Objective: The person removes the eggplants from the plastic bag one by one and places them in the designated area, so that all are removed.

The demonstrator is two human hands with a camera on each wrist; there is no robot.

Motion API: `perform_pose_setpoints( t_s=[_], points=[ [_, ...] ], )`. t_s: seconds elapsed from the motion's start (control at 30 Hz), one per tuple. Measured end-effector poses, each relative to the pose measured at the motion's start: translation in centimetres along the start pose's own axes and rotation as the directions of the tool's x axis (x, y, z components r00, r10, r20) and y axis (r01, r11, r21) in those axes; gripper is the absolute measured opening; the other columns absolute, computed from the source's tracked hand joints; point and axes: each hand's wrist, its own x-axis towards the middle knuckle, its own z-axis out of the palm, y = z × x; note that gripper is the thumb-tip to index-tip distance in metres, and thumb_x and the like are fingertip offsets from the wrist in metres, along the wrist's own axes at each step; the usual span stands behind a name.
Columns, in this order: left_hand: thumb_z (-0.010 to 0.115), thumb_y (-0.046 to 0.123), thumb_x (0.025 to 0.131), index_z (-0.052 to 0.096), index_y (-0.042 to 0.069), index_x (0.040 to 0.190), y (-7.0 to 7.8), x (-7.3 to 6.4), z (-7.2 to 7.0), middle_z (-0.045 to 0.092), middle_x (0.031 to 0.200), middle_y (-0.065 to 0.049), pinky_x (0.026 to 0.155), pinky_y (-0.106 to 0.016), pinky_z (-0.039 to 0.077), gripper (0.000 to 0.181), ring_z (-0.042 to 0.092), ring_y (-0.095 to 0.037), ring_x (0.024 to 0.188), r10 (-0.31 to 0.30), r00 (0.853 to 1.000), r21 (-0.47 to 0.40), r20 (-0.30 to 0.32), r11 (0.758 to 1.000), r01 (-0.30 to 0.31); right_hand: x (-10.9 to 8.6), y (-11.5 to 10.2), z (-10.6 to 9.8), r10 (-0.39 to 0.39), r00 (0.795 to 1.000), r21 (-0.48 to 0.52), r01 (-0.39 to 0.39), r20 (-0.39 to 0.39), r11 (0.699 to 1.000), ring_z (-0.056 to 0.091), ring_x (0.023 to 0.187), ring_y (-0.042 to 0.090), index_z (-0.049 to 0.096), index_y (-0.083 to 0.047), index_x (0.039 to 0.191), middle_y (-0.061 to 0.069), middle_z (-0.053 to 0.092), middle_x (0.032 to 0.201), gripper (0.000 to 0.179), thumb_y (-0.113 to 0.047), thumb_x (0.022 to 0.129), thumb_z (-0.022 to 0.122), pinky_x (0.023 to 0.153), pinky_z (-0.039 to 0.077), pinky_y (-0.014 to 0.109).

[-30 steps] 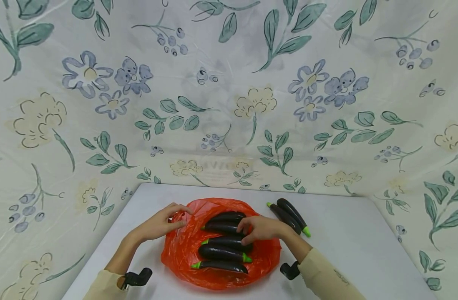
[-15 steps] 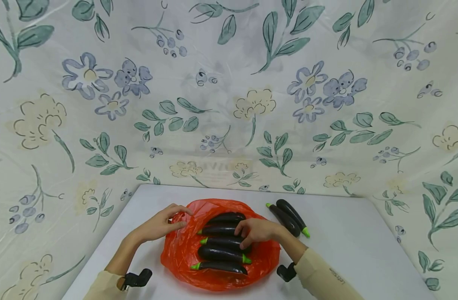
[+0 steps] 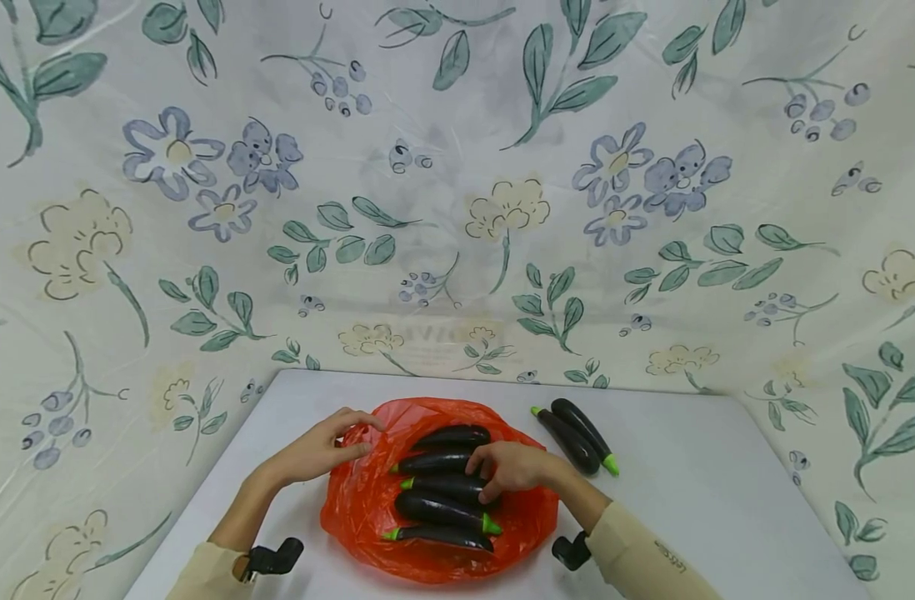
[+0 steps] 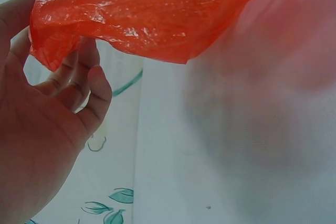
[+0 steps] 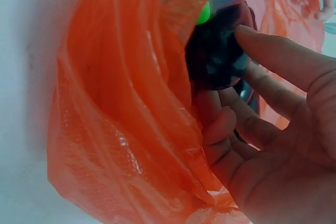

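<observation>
An orange-red plastic bag point(image 3: 356, 517) lies spread wide on the table, with several dark eggplants in a row inside its mouth. My left hand point(image 3: 326, 450) holds the far left edge of the bag; in the left wrist view the thin plastic point(image 4: 131, 19) passes between thumb and fingers. Over the right ends of the eggplants is my right hand point(image 3: 513, 467). Its thumb and fingers grip the end of the middle eggplant point(image 3: 442, 486), a rounded dark end point(image 5: 215, 59) in the right wrist view. Nearer me lies a thicker eggplant point(image 3: 438, 509) with a green tip.
Two more eggplants point(image 3: 581, 437) lie side by side on the white table point(image 3: 675, 500), right of the bag and behind my right forearm. A flower-printed cloth point(image 3: 442, 167) hangs behind the table and along its sides.
My right hand has shifted slightly left and towards me. The second eggplant from the back has slid a little left and nearer. My left hand stays at the bag's edge.
</observation>
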Motion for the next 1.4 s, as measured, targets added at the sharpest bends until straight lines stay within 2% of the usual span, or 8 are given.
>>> perform_pose_setpoints(
  t_s=[0.33, 0.63, 0.87, 1.17, 1.4],
  points=[
    [0.067, 0.027, 0.097, 0.062, 0.021, 0.128, 0.02, -0.09, -0.15, 0.053, 0.118, -0.010, 0.082, -0.030, 0.053, 0.032, 0.050, -0.030, 0.108, -0.001, 1.000, 0.001, 0.000, 1.000, 0.001, -0.17, -0.26, -0.13, -0.003, 1.000, 0.035, 0.004, -0.013, 0.999, 0.055, 0.099, 0.023, 0.068, -0.019, 0.114, 0.003, 0.062, 0.103, 0.034, -0.011, 0.084, 0.080, 0.094, 0.049, 0.046],
    [0.066, 0.025, 0.097, 0.063, 0.022, 0.128, 0.18, -0.16, -0.10, 0.054, 0.121, -0.010, 0.086, -0.038, 0.053, 0.031, 0.049, -0.031, 0.112, -0.018, 1.000, -0.013, 0.000, 1.000, 0.018, -0.32, -0.33, -0.42, -0.038, 0.999, 0.075, 0.038, -0.012, 0.996, 0.054, 0.100, 0.022, 0.067, -0.020, 0.115, 0.002, 0.062, 0.103, 0.034, -0.012, 0.084, 0.080, 0.091, 0.048, 0.044],
    [0.066, 0.025, 0.098, 0.063, 0.024, 0.128, 0.17, -0.21, -0.03, 0.055, 0.127, -0.011, 0.092, -0.051, 0.054, 0.030, 0.048, -0.034, 0.119, -0.020, 1.000, -0.005, -0.009, 1.000, 0.020, -0.28, -0.18, -0.64, -0.076, 0.997, 0.086, 0.077, -0.010, 0.993, 0.054, 0.103, 0.021, 0.068, -0.022, 0.116, -0.001, 0.062, 0.103, 0.035, -0.015, 0.084, 0.080, 0.092, 0.047, 0.042],
    [0.065, 0.026, 0.098, 0.062, 0.025, 0.129, -0.05, -0.17, -0.06, 0.055, 0.129, -0.011, 0.093, -0.055, 0.052, 0.031, 0.048, -0.035, 0.120, -0.025, 1.000, -0.015, -0.004, 1.000, 0.025, -0.18, -0.06, -0.74, -0.082, 0.997, 0.104, 0.081, 0.001, 0.991, 0.053, 0.105, 0.021, 0.067, -0.024, 0.117, -0.002, 0.062, 0.104, 0.035, -0.016, 0.085, 0.080, 0.093, 0.046, 0.043],
    [0.065, 0.026, 0.098, 0.062, 0.025, 0.128, -0.11, -0.10, -0.07, 0.055, 0.131, -0.011, 0.094, -0.056, 0.052, 0.030, 0.049, -0.034, 0.121, -0.030, 1.000, -0.023, -0.007, 0.999, 0.030, -0.51, -0.09, -0.98, -0.096, 0.995, 0.114, 0.094, 0.005, 0.989, 0.054, 0.104, 0.021, 0.067, -0.023, 0.117, -0.001, 0.063, 0.104, 0.034, -0.015, 0.085, 0.079, 0.090, 0.047, 0.040]
  ],
)
